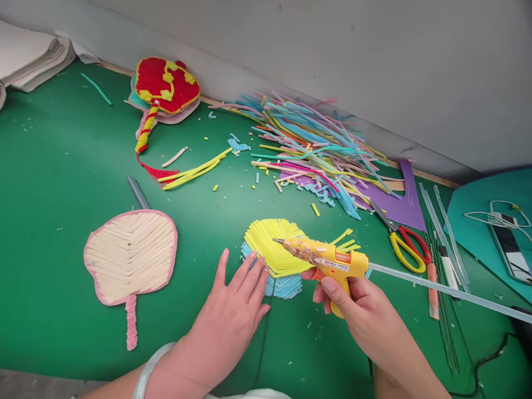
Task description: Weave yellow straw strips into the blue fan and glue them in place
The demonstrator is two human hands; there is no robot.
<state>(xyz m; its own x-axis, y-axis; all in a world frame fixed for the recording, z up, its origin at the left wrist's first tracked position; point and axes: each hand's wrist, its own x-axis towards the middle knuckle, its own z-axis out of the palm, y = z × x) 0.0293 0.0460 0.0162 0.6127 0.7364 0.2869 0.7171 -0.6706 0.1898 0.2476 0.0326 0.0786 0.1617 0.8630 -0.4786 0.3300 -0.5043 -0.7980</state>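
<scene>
My right hand (353, 302) is wrapped round the handle of a yellow glue gun (332, 257), whose nozzle points left. A long clear glue stick (432, 285) runs out of its back. Below the nozzle lies a fan-shaped piece of yellow strips (274, 238) over blue strips (286, 287). My left hand (236, 296) lies flat with its fingers stretched out, the fingertips touching the piece's left edge. Several loose yellow strip ends (346, 241) stick out to the right, partly behind the gun.
A cream fan with pink trim (131, 257) lies left. Behind it sits a red fan (166, 88) with a tassel. Fuzzy sticks (307, 144) are heaped along the wall. Scissors (405, 244), a marker (449, 266) and a phone (511, 249) are right; a black cord (488, 360) trails nearby.
</scene>
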